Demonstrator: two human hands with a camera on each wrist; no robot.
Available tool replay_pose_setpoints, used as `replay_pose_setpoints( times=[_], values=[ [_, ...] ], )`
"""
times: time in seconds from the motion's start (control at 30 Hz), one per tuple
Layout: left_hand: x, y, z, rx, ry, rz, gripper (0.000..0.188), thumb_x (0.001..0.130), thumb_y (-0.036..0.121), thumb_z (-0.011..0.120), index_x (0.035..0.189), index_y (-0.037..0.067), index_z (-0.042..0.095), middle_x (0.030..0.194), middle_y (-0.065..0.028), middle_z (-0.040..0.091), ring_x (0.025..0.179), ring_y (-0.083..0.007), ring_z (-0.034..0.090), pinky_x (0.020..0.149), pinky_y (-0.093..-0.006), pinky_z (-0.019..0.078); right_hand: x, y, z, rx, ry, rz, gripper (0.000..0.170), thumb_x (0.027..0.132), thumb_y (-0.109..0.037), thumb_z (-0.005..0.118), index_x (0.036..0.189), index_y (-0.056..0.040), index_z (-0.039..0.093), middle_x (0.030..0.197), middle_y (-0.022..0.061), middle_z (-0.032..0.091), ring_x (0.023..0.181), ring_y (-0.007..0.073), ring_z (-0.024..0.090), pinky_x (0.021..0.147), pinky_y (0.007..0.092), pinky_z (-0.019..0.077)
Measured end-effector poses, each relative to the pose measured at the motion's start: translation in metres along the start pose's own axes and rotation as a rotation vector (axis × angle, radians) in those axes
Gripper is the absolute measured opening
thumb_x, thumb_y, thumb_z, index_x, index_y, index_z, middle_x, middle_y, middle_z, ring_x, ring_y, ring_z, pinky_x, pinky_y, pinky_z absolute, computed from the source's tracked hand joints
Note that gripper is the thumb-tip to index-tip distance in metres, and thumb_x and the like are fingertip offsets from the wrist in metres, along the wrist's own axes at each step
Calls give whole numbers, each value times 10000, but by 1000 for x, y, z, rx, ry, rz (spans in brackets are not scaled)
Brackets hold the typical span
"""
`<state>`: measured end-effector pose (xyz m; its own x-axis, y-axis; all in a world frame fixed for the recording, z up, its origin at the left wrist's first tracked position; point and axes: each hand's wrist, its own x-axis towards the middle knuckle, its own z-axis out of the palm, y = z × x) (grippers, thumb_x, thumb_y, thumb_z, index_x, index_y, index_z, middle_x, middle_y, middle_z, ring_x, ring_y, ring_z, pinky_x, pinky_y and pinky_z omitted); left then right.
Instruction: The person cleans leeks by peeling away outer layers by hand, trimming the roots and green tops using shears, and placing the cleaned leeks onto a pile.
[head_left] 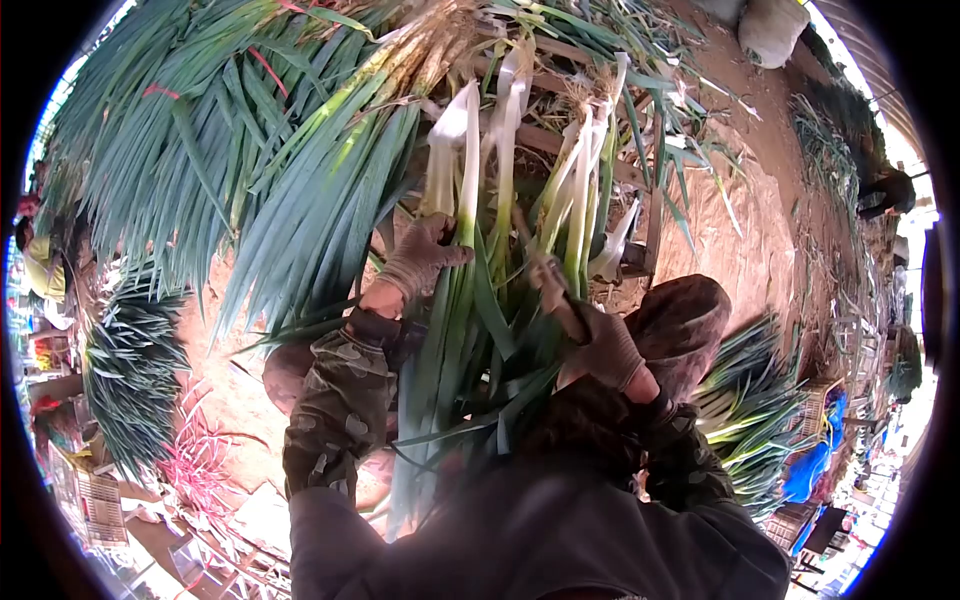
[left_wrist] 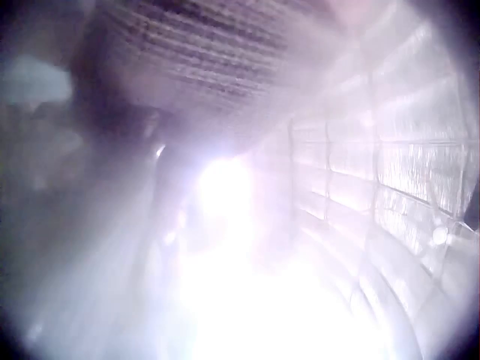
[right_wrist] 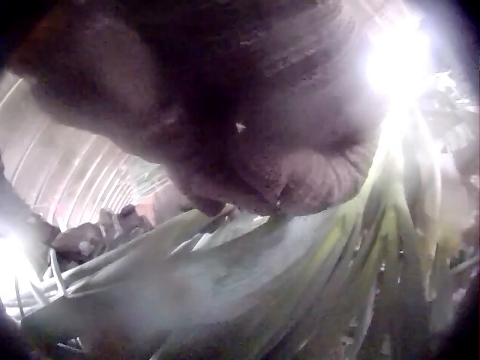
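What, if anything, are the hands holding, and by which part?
The left hand grips green onions where white turns green; what the right hand holds, if anything, is unclear.

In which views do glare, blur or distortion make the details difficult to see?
Head: fisheye distortion toward the edges, glare on some white stems; left wrist: white glare drowns the lower middle, left hand blurred; right wrist: glare at upper right, right hand dark and soft.
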<state>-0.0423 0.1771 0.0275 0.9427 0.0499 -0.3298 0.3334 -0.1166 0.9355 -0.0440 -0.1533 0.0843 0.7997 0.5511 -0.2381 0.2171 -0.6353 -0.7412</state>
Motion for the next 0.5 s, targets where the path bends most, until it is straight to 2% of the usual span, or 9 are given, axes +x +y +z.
replay_pose_setpoints(
  times=[0.07, 0.17, 0.2, 0.3, 0.33, 0.43, 0.47, 0.5],
  values=[
    [0, -2, 8, 0, -12, 98, 387, 740, 91, 819, 1050, -40, 628, 910, -40, 634, 835, -124, 559, 775, -291, 483, -5, -7, -7, 163, 63, 82, 502, 747, -170, 742, 1196, 11, 610, 916, 243, 670, 862, 351, 688, 787, 382, 524],
    [6, -6, 22, -93, -95, 175, 396, 741, 104, 816, 1057, -43, 628, 937, -47, 639, 856, -125, 559, 786, -291, 482, -4, -4, -12, 84, -7, 95, 504, 747, -160, 741, 1200, 15, 608, 934, 244, 673, 873, 342, 689, 786, 386, 526],
    [10, -7, 28, -145, -130, 190, 399, 742, 107, 815, 1060, -44, 628, 950, -51, 646, 863, -126, 563, 790, -293, 485, -3, -1, -13, 99, 23, 101, 502, 745, -159, 741, 1200, 7, 609, 940, 240, 674, 878, 342, 688, 788, 388, 526],
    [16, 4, 47, 14, -71, 144, 453, 730, 143, 829, 1101, -27, 632, 984, -105, 689, 882, -182, 631, 816, -324, 502, 6, 15, -9, 92, 66, 94, 503, 739, -160, 746, 1200, -12, 613, 951, 227, 679, 885, 343, 687, 792, 396, 528],
    [15, 11, 48, 413, 33, 101, 521, 708, 193, 852, 1143, 8, 634, 1024, -177, 710, 935, -296, 687, 850, -379, 517, 10, 19, -8, 59, 54, 76, 509, 734, -164, 751, 1201, -15, 614, 949, 222, 682, 881, 345, 687, 791, 401, 528],
    [27, 3, 58, 589, 120, 113, 578, 695, 248, 869, 1176, 40, 627, 1033, -209, 701, 971, -388, 674, 869, -427, 516, 14, 17, -11, 68, 50, 118, 526, 724, -178, 761, 1206, -27, 616, 945, 210, 688, 878, 356, 687, 787, 414, 529],
    [30, 2, 59, 594, 114, 109, 578, 695, 260, 871, 1169, 39, 624, 1030, -207, 702, 978, -393, 671, 871, -432, 516, 15, 15, -12, 88, 51, 146, 531, 721, -183, 764, 1208, -31, 618, 944, 206, 691, 878, 360, 687, 785, 418, 529],
    [34, 2, 60, 602, 109, 106, 579, 695, 272, 873, 1161, 38, 621, 1026, -205, 704, 985, -398, 669, 873, -436, 516, 18, 16, -11, 78, 60, 86, 508, 725, -175, 763, 1183, -15, 616, 909, 189, 677, 841, 310, 667, 766, 405, 522]
  ],
)
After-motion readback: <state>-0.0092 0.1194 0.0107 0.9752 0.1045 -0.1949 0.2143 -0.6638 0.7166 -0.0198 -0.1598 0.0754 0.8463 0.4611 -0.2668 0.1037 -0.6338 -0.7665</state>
